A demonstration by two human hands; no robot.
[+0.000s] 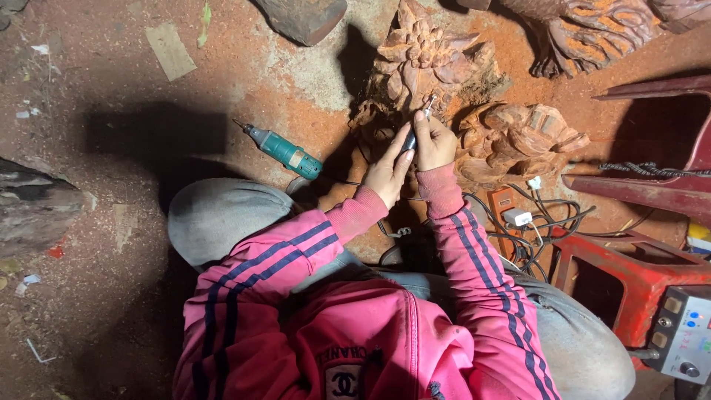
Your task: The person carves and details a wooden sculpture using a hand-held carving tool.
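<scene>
A slim, pen-like carving handpiece (412, 133) points its tip into a reddish-brown wood carving (422, 59) with petal-like shapes. My right hand (435, 142) grips the handpiece near its upper end. My left hand (388, 174) touches it lower down, fingers stretched along the shaft. Both sleeves are pink with dark stripes. A second carved wooden block (518, 137) lies just right of my hands.
A teal power tool (285, 152) lies on the dusty red floor to the left. An orange power strip (506, 205) with plugs and tangled black cables sits to the right. Further right are a red stool (637, 274) and a grey control box (685, 333). More carved wood (585, 30) lies at top right.
</scene>
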